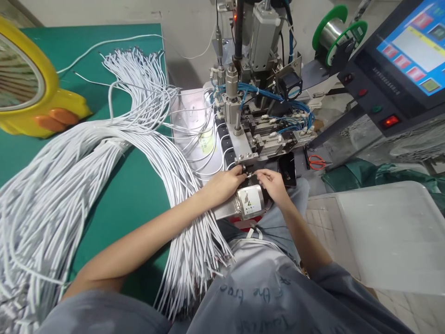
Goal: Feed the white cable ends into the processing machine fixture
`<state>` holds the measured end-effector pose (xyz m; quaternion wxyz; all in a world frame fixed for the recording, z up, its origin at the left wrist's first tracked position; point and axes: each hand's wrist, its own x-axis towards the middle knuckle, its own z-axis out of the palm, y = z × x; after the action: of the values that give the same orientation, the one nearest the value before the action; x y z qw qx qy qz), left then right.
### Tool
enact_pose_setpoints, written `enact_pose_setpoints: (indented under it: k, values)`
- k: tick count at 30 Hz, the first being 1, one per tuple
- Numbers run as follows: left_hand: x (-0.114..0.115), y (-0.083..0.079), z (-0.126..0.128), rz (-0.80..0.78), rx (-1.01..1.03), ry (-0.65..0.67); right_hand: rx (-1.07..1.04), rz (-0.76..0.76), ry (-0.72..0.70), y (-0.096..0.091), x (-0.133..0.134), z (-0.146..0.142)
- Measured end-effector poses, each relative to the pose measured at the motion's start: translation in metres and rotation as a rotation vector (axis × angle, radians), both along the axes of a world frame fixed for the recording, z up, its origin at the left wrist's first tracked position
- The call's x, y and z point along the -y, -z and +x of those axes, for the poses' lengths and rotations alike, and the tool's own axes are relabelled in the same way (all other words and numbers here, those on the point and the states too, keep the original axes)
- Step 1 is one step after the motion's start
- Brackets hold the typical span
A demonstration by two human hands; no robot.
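Cables (174, 169), white and bundled, drape across the green table (130, 195) at left, several leading to the bench machine (239, 146). Left hand (224, 186) reaches beneath the machine's head; whether it grips anything cannot be told. Just beside it, the right hand (273, 183) has thumb and forefinger pinched together, anything between them too small to identify. Farther right are red-handled scissors (317, 162), a wire spool (330, 35) and a lit touchscreen (417, 48).
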<state>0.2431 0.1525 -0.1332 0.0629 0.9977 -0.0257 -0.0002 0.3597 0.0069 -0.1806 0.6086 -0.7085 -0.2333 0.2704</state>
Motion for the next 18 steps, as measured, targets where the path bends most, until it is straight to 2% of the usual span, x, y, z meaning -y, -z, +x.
enact_pose_setpoints:
  k: [6, 18]
  values:
    - [-0.0012, 0.0009, -0.0007, 0.023, -0.026, 0.007, -0.036, 0.023, -0.039, 0.0026, -0.0095, -0.0002]
    - [-0.0042, 0.0065, -0.0027, 0.058, 0.061, 0.07, -0.004, 0.018, -0.002, -0.0024, -0.0091, -0.0029]
